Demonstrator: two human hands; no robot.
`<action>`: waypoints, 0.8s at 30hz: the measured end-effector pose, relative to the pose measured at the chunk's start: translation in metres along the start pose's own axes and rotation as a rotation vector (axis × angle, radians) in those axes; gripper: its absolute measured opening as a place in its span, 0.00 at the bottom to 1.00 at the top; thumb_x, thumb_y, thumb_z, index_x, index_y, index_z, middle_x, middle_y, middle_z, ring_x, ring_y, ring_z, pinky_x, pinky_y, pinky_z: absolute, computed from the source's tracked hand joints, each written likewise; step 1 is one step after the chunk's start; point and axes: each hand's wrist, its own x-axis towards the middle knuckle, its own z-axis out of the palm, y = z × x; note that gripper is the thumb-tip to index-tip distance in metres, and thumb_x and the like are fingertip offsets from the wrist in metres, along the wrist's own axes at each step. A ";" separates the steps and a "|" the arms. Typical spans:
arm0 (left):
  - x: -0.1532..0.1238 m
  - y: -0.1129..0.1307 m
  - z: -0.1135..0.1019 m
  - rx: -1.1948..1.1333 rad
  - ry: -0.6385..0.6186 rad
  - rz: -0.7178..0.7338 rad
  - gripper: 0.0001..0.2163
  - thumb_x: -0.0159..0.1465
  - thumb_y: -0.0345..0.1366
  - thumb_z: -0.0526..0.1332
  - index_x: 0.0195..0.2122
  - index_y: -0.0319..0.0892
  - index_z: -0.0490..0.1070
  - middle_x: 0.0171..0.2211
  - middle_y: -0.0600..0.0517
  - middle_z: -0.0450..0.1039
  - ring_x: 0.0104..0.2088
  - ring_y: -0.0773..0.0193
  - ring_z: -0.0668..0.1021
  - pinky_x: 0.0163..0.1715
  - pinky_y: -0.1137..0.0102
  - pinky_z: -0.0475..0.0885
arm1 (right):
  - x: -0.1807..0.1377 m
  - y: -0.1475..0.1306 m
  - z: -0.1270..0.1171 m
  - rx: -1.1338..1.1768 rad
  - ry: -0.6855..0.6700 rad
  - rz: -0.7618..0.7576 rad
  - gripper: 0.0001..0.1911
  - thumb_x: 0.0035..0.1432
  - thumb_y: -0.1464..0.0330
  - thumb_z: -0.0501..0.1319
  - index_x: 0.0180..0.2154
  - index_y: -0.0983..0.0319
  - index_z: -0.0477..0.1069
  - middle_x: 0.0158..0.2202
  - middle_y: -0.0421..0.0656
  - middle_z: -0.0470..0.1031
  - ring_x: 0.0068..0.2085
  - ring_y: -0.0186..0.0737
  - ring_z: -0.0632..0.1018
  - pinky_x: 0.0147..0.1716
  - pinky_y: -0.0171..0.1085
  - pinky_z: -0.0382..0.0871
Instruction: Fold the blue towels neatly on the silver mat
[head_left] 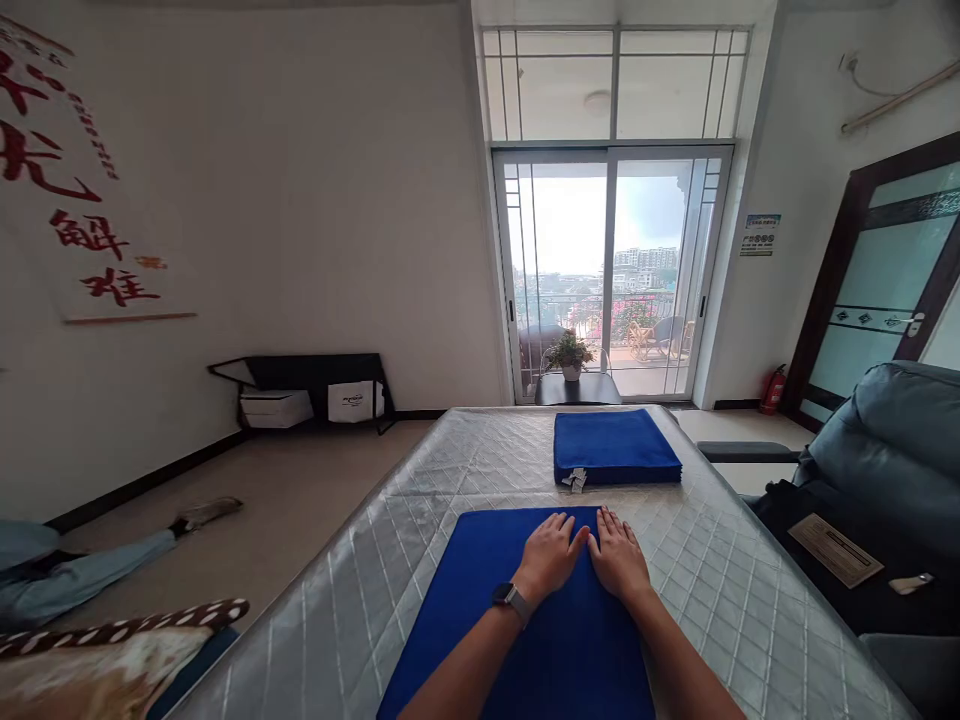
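Note:
A blue towel [480, 620] lies spread flat on a silver quilted mattress [360, 600] right in front of me. My left hand [551, 552] and my right hand [619, 553] rest palm-down side by side on the towel's far part, fingers stretched out and flat, thumbs nearly touching. A watch sits on my left wrist. Farther along the mattress lies a stack of folded blue towels [615, 447] with a small tag at its near edge.
A grey recliner [892, 450] stands to the right of the mattress. Another person's leg and shoe [112, 560] stretch over the floor at left. A potted plant [568, 355] sits on a dark table before the glass balcony doors. Boxes lie by the left wall.

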 end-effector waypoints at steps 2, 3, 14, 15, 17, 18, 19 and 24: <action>0.004 0.029 0.016 -0.074 0.036 0.052 0.27 0.75 0.51 0.43 0.62 0.41 0.69 0.62 0.40 0.71 0.64 0.52 0.71 0.63 0.55 0.66 | -0.001 0.003 0.002 -0.030 -0.004 -0.032 0.33 0.69 0.66 0.41 0.72 0.68 0.46 0.74 0.47 0.45 0.74 0.41 0.48 0.70 0.43 0.37; 0.006 0.039 0.022 -0.096 0.048 0.064 0.26 0.75 0.51 0.43 0.64 0.41 0.67 0.63 0.40 0.70 0.65 0.53 0.70 0.64 0.54 0.65 | -0.002 0.004 0.002 -0.041 -0.005 -0.047 0.33 0.68 0.69 0.42 0.72 0.68 0.46 0.75 0.46 0.44 0.74 0.41 0.48 0.70 0.43 0.37; -0.017 -0.019 0.006 0.019 -0.060 -0.047 0.32 0.74 0.55 0.38 0.70 0.40 0.58 0.70 0.42 0.59 0.70 0.52 0.61 0.68 0.52 0.58 | 0.000 -0.003 -0.003 0.035 0.015 0.010 0.36 0.70 0.57 0.41 0.72 0.69 0.47 0.74 0.47 0.46 0.73 0.43 0.50 0.70 0.44 0.37; -0.021 -0.029 0.003 0.029 -0.068 -0.071 0.33 0.74 0.56 0.38 0.70 0.40 0.58 0.70 0.43 0.59 0.70 0.52 0.60 0.68 0.52 0.58 | 0.000 -0.003 -0.004 0.037 0.013 0.011 0.36 0.70 0.57 0.41 0.72 0.69 0.47 0.74 0.47 0.46 0.73 0.43 0.49 0.70 0.44 0.37; -0.029 -0.050 -0.002 0.047 -0.083 -0.125 0.34 0.73 0.57 0.37 0.70 0.40 0.57 0.71 0.43 0.57 0.71 0.53 0.59 0.69 0.53 0.56 | -0.001 -0.003 -0.005 0.038 0.010 0.008 0.36 0.70 0.56 0.40 0.72 0.68 0.46 0.74 0.46 0.46 0.73 0.42 0.49 0.71 0.44 0.37; -0.034 -0.061 -0.005 0.055 -0.090 -0.154 0.35 0.73 0.58 0.37 0.70 0.39 0.57 0.71 0.43 0.56 0.71 0.53 0.58 0.70 0.53 0.55 | -0.001 -0.003 -0.005 0.037 0.008 0.006 0.36 0.70 0.56 0.40 0.72 0.68 0.46 0.74 0.45 0.46 0.73 0.42 0.49 0.71 0.44 0.37; -0.039 -0.072 -0.008 0.064 -0.095 -0.182 0.36 0.73 0.58 0.37 0.71 0.39 0.57 0.71 0.43 0.55 0.71 0.52 0.57 0.70 0.54 0.54 | -0.001 -0.003 -0.005 0.036 0.007 0.005 0.36 0.70 0.56 0.40 0.72 0.68 0.46 0.74 0.45 0.46 0.73 0.41 0.49 0.71 0.44 0.37; -0.060 -0.126 -0.016 0.104 -0.091 -0.283 0.36 0.73 0.58 0.38 0.71 0.36 0.55 0.71 0.41 0.54 0.71 0.50 0.57 0.70 0.52 0.53 | 0.001 -0.001 -0.002 0.031 0.002 0.010 0.36 0.70 0.56 0.39 0.72 0.67 0.45 0.74 0.45 0.47 0.73 0.40 0.49 0.71 0.43 0.36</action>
